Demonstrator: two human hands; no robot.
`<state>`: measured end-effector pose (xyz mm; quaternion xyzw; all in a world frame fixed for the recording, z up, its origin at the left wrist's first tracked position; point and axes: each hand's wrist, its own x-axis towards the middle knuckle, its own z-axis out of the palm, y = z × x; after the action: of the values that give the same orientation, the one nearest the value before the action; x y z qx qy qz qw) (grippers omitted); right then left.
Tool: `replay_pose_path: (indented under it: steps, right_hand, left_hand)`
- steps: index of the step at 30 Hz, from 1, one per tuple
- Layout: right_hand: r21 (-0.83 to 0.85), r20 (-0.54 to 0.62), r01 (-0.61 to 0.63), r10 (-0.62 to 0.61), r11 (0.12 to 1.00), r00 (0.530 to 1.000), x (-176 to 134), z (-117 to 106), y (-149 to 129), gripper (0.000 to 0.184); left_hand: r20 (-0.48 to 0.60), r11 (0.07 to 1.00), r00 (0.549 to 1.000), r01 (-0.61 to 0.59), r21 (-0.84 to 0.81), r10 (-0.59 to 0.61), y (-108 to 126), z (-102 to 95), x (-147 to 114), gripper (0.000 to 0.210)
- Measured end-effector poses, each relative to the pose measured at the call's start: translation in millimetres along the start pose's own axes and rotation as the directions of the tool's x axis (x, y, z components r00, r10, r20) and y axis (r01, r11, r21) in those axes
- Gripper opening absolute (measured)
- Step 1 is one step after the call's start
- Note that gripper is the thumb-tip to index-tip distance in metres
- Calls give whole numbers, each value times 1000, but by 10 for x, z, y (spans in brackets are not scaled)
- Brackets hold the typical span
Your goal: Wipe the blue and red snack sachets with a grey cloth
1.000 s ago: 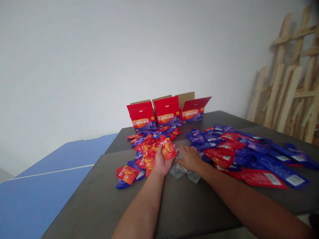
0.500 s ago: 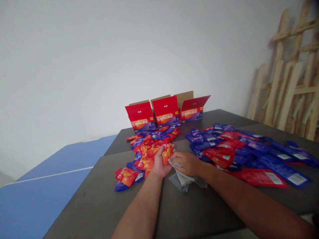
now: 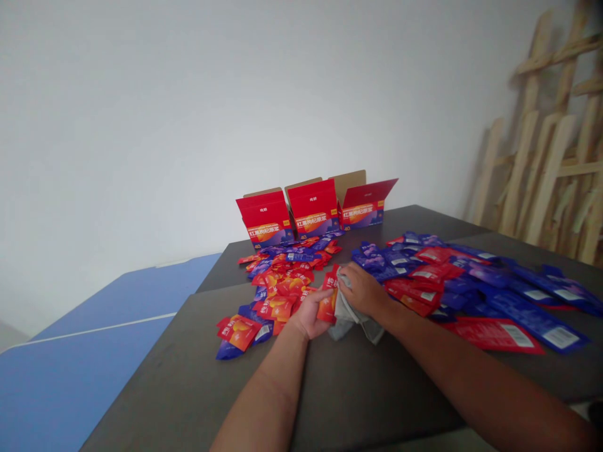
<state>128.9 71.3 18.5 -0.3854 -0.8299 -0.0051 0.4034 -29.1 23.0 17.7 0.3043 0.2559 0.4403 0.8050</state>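
My left hand (image 3: 313, 314) is closed on a red-orange sachet (image 3: 328, 300), which it holds upright above the table. Bunched in my right hand (image 3: 362, 289) is a grey cloth (image 3: 351, 319), pressed against the sachet's right edge; its loose end hangs down toward the tabletop. Just left of my left hand lies a heap of red and blue sachets (image 3: 277, 285). A second, wider heap of long blue and red sachets (image 3: 438, 276) spreads out beyond my right forearm.
Three red cartons with raised flaps, among them a middle carton (image 3: 315, 216), stand at the back of the dark table (image 3: 362, 395). A blue table (image 3: 117, 320) adjoins on the left. Wooden frames (image 3: 551, 157) lean against the wall at the right.
Both hands have shifted slightly right with the sachet and cloth. My right hand has moved up along the sachet's edge, and the cloth now covers its right side.
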Motion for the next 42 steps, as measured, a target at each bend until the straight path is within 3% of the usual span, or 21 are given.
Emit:
replay_pose_path:
  steps: [6,10,13,16,18,21,23,27,31,37,42]
  right_hand:
    - [-35,-94,-209,205,977,974,74,-101,98,14]
    - [-23,-107,-218,214,976,971,96,-205,85,15]
    - [35,-51,-77,79,996,996,51,-223,-3,14]
    - [85,18,111,-112,990,993,-43,-151,-149,14]
    - [91,60,242,-248,966,967,-107,-78,-259,14]
    - [93,150,435,-444,896,883,-165,13,-395,15]
    - [75,180,474,-479,878,859,-171,45,-437,16]
    - [27,155,332,-332,943,930,-136,63,-396,18]
    - [36,52,152,-154,988,987,-81,55,-262,17]
    - [67,-74,20,-15,998,997,-13,42,-76,15]
    - [96,-150,-27,41,995,988,16,73,32,13]
  left_hand:
    - [-50,996,997,-63,-67,60,63,-26,17,38]
    - [-116,953,971,-228,-202,208,160,-45,14,41]
    - [-172,916,939,-332,-227,298,187,-51,16,44]
    - [-169,943,956,-272,-194,241,153,-50,37,53]
    - [-142,971,978,-173,-165,150,116,-51,53,59]
    - [-107,986,993,-65,-153,49,77,-57,65,64]
    - [-99,988,995,-36,-151,21,67,-58,64,64]
    - [-63,994,997,29,-108,-36,48,-19,54,63]
    - [-36,996,997,72,-56,-74,6,36,42,57]
    - [-92,994,990,106,10,-105,-32,9,44,48]
    - [-67,990,988,136,-24,-137,2,2,28,45]
